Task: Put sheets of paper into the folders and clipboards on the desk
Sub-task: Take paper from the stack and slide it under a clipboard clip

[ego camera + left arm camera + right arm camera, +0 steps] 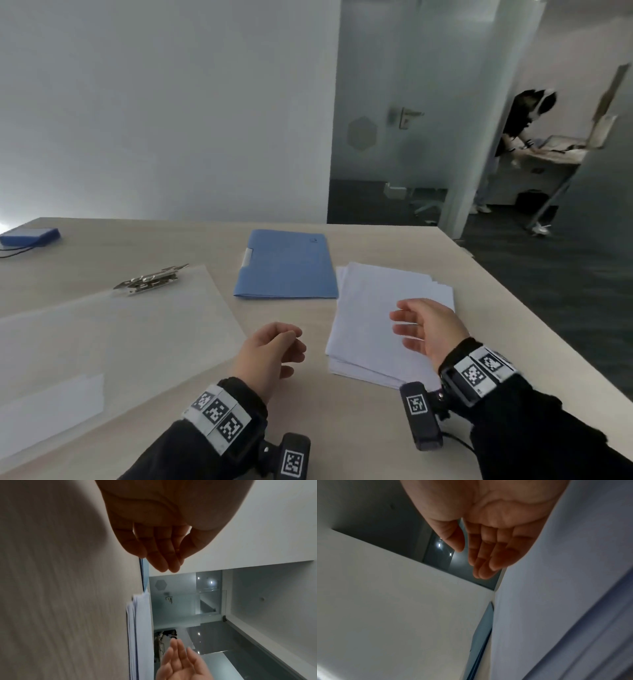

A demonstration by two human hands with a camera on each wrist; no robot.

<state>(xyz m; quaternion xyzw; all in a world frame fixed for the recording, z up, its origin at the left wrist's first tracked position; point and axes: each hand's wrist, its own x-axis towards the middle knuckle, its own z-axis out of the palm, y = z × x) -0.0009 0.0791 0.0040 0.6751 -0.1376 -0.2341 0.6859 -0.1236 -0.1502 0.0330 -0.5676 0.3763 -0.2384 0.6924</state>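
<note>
A stack of white paper sheets (373, 308) lies on the desk at the right; its edge shows as the paper stack (137, 628) and the paper surface (556, 601). A closed blue folder (287, 265) lies beyond it, centre. A translucent clipboard (102, 335) with a metal clip (152, 279) lies at the left. My right hand (421, 325) hovers over the paper, fingers relaxed and empty, seen as right hand (481, 547). My left hand (277, 349) floats above bare desk beside the stack, loosely curled, holding nothing, seen as left hand (163, 547).
A blue box (30, 236) with a cable sits at the desk's far left corner. The desk's right edge (548, 342) runs diagonally past the paper. A person (524, 116) bends over another desk in the far room.
</note>
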